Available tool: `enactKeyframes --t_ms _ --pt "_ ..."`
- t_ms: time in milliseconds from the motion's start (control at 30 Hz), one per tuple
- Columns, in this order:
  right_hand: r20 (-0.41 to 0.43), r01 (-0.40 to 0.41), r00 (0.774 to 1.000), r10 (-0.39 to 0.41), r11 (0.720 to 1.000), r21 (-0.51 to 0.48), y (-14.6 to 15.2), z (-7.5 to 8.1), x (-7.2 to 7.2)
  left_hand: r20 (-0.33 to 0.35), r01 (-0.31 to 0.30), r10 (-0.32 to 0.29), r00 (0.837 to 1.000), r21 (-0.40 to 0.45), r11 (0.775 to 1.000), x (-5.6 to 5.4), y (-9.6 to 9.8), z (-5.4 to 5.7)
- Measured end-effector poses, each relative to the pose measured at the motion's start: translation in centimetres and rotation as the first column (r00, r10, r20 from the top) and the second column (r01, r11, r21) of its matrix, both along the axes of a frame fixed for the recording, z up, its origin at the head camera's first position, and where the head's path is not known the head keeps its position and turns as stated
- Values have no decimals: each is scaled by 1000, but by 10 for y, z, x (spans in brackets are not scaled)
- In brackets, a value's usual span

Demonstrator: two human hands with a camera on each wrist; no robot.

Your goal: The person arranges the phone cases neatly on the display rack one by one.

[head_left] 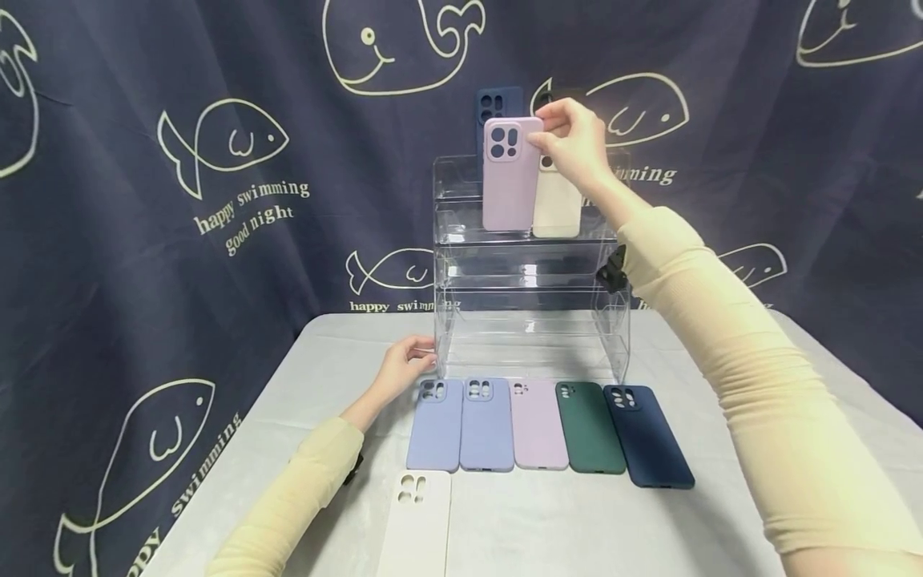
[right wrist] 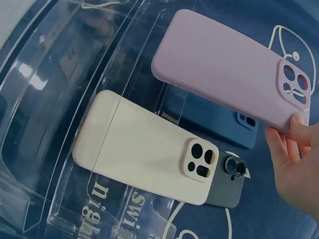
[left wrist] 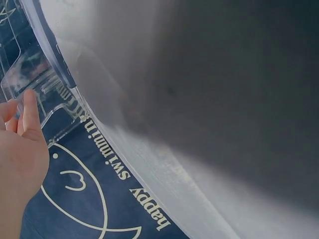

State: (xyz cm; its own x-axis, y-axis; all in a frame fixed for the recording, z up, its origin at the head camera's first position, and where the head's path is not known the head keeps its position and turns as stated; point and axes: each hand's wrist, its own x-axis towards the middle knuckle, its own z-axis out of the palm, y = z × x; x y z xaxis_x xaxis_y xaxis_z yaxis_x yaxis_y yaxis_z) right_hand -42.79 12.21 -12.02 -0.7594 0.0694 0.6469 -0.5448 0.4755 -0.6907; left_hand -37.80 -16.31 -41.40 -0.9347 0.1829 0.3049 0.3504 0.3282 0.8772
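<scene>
— Though the background is filled by a navy curtain [head_left: 324, 176], what is set in front?
— A pale desk [head_left: 296, 377], by which a clear tiered stand [head_left: 519, 280] is carried.
— And the cases?
— Five phone cases [head_left: 539, 429] are laid in a row at its foot; a white case [head_left: 417, 529] is placed nearer. Higher up, a cream case [head_left: 557, 208] is stood.
— The lilac case [head_left: 510, 196]?
— Beside the cream one, before the upper tiers, its top corner pinched by the right hand [head_left: 574, 144].
— The left hand [head_left: 401, 370]?
— The stand's left side is touched; whether it is gripped cannot be told.
</scene>
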Motion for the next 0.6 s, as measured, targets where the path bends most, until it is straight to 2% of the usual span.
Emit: enactKeyframes --t_ms 267,600 --pt "-22 31 999 -32 999 -32 -7 -3 -22 3 9 -10 1000 8 1000 0 0 -1" --pt "1 114 993 -114 992 44 -12 -23 -46 -28 15 -14 1000 23 1000 1 1 -3"
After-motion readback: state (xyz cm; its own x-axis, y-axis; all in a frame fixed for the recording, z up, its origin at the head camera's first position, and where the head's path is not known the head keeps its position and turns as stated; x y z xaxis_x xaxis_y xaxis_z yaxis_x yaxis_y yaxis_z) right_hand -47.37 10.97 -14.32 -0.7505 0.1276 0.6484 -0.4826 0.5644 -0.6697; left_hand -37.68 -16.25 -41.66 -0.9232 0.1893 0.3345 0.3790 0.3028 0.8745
